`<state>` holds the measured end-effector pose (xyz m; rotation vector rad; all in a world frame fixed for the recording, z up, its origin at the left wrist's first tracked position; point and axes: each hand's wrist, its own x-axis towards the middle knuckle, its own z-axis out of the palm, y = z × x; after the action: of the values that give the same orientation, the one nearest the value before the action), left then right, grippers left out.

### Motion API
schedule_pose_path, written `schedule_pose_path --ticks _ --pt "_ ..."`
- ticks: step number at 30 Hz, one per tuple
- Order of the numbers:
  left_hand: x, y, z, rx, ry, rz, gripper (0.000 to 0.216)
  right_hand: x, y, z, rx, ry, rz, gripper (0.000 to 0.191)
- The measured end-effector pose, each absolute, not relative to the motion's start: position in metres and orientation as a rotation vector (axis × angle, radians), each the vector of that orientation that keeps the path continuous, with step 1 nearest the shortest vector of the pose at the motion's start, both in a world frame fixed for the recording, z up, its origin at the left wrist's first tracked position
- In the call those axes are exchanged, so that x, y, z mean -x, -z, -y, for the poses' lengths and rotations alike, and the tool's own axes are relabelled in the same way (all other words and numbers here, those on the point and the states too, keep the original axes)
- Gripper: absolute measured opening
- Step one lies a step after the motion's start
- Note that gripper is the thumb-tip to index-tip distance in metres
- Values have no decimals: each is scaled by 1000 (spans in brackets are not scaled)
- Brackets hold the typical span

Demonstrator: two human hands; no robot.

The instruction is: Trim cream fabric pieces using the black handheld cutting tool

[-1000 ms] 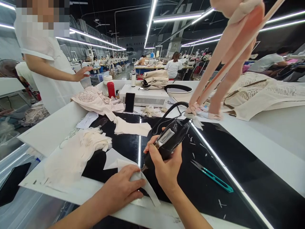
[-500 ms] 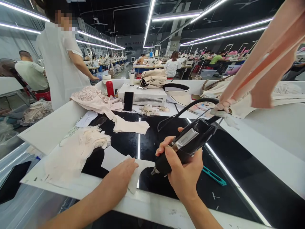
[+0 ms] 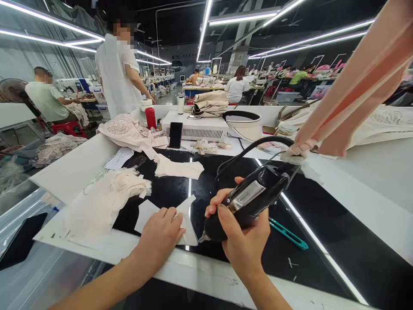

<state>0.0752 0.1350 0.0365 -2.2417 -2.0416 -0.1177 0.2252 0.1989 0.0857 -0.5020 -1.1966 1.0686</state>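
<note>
My right hand (image 3: 247, 239) is wrapped around a black handheld power tool (image 3: 250, 200) with a silver plate on its side. The tool's narrow metal tip (image 3: 202, 237) points down and left, at the right corner of a cream fabric piece (image 3: 189, 219). My left hand (image 3: 161, 237), its fingers bent, holds that piece against the glossy black work surface (image 3: 222, 254). Part of the piece is hidden under the fingers. Just left of the hand lies a white flat sheet (image 3: 146, 215). A cable and pink cloth strips (image 3: 351, 82) run from the tool's rear end.
Left of the hands lies a stack of pale fabric pieces (image 3: 100, 202); another cut piece (image 3: 177, 168) is further back. A teal tool (image 3: 288, 234) sits right. Behind stand a phone (image 3: 175, 134), a red bottle (image 3: 150, 117) and a white box (image 3: 193, 127). A person (image 3: 119, 73) stands beyond.
My left hand has shifted slightly left and down, and the fabric piece has turned, its upper corner now pointing up. The tool has moved a little left and down to the fabric's corner.
</note>
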Motion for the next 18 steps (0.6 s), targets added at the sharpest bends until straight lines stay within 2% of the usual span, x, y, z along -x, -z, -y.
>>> schedule_pose_path --ticks 8,14,18 --pt "-75 -34 -132 2187 117 2031 16 -224 -82 -198 510 -1093 1181 48" --pt "-78 -32 -128 2166 149 2036 19 -223 -80 -198 504 -1055 1206 36" --pt "-78 -35 -123 2086 98 2036 8 -224 -79 -199 519 -1068 1209 40"
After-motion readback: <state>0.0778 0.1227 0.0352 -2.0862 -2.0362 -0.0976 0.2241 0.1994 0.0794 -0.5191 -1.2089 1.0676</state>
